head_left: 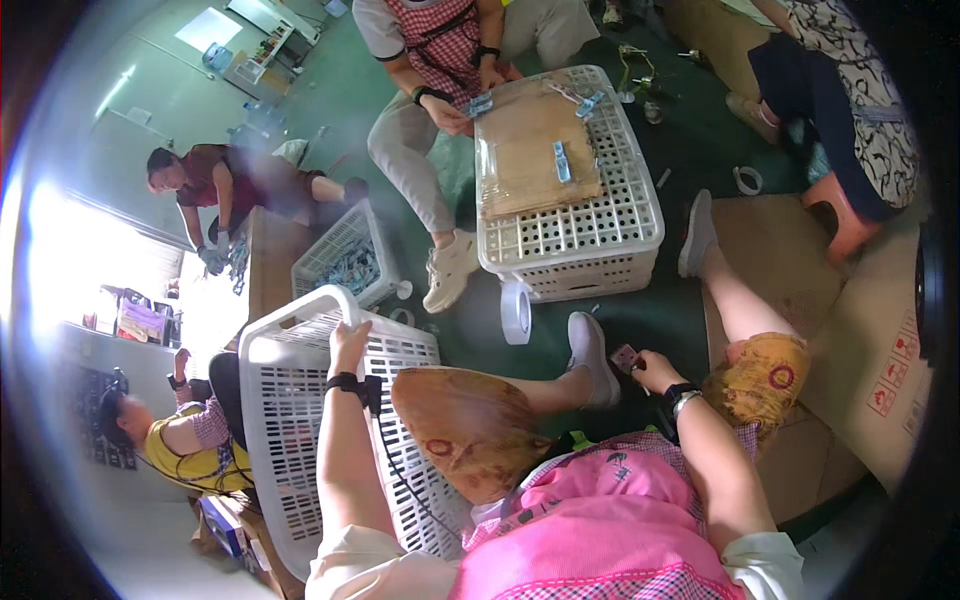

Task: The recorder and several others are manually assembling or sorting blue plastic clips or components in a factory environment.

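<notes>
My left hand (pixel 348 348) is closed over the rim of a tall white plastic basket (pixel 292 375), which stands tilted against my left leg. Low beside my right knee, my right hand (pixel 656 372) pinches a small flat reddish-brown piece (pixel 625 358), too small for me to name its kind. In front of me a white perforated crate (pixel 570 235) serves as a surface. A sheet of brown cardboard (pixel 525 150) lies on it under clear plastic. Blue clips lie on top, one blue clip (pixel 562 161) near the middle.
Across the crate a co-worker's hand (pixel 450 115) holds a blue clip. A white crate of blue pieces (pixel 391 280) stands at left. A tape roll (pixel 516 313) leans by the crate. Flattened cardboard (pixel 770 255) and an orange stool (pixel 842 215) are at right.
</notes>
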Demonstrator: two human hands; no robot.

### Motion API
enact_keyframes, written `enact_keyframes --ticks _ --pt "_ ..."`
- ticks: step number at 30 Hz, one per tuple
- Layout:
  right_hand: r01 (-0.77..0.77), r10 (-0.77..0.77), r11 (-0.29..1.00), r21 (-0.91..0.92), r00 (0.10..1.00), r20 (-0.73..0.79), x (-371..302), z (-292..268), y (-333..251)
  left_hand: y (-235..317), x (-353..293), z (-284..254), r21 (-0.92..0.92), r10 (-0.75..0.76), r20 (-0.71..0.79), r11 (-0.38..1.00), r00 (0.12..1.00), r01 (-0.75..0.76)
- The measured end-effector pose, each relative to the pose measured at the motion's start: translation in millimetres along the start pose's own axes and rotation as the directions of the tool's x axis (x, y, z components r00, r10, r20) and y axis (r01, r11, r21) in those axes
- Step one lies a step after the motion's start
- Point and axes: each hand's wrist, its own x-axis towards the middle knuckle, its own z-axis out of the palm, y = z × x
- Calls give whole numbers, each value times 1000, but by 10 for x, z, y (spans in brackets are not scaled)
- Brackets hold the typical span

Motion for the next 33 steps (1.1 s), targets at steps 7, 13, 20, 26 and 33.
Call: enact_keyframes --ticks 7,13,20,26,33 --pt "97 -98 995 -33 995 -34 55 -69 -305 -1224 624 -263 -154 97 39 984 995 -90" --pt "81 -87 995 -51 988 -131 -116 -14 -170 -16 219 -71 -66 -82 162 993 983 93" --pt "88 -110 982 -167 985 -130 -335 -12 -538 -25 107 -75 -170 -3 93 985 996 19" --pt "277 -291 953 -123 949 -119 -271 234 -654 110 43 -94 -211 -50 119 975 992 75" --pt "53 -60 995 -85 994 -88 93 115 -400 177 -23 -76 -168 -49 108 983 993 67"
